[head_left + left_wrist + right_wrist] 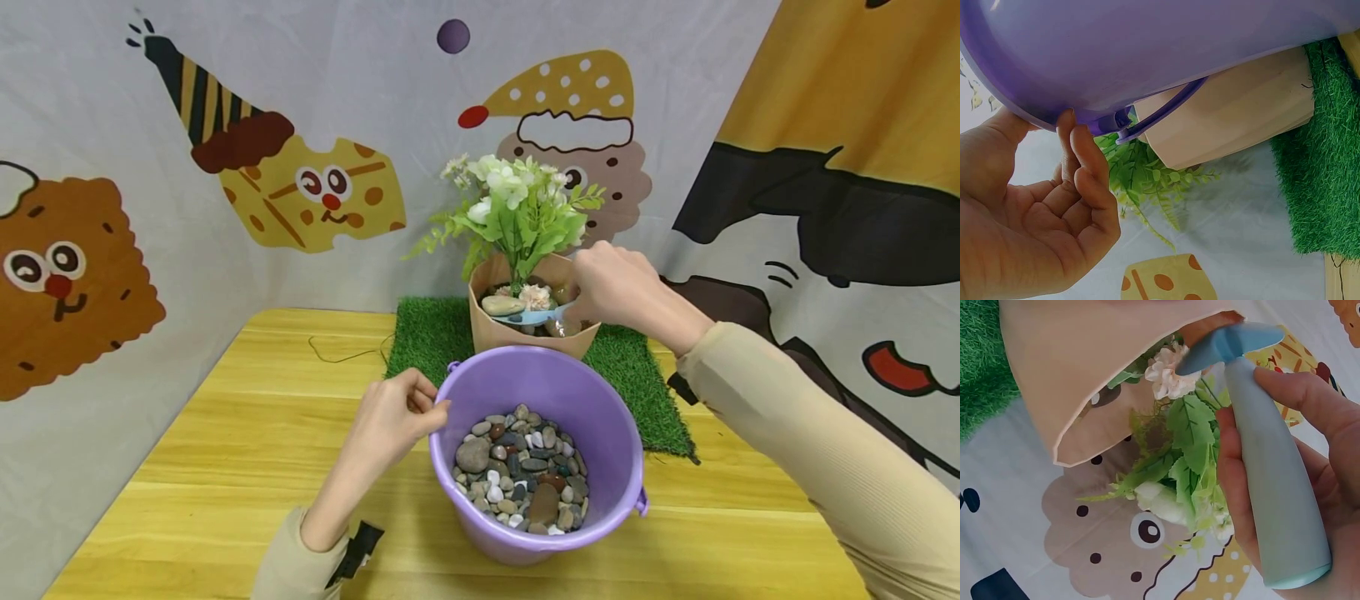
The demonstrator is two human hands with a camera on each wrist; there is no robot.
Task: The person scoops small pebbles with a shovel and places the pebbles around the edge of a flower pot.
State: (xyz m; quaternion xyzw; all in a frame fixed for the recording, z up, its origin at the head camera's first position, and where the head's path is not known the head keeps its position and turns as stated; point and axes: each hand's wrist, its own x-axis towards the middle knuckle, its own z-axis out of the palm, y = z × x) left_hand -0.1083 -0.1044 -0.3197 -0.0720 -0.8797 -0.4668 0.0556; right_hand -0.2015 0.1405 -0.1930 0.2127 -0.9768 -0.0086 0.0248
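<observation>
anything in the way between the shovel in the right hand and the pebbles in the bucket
Yes, the pot's near rim and the bucket's far rim stand between the shovel and those pebbles.

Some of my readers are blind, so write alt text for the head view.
A person's right hand holds a blue trowel at the mouth of a tan planter with white flowers; the left hand grips a purple bucket of pebbles.

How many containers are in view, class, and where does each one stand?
2: the purple bucket in front, its rim held by the left hand, and the tan planter behind it on the green mat. No others show.
</observation>
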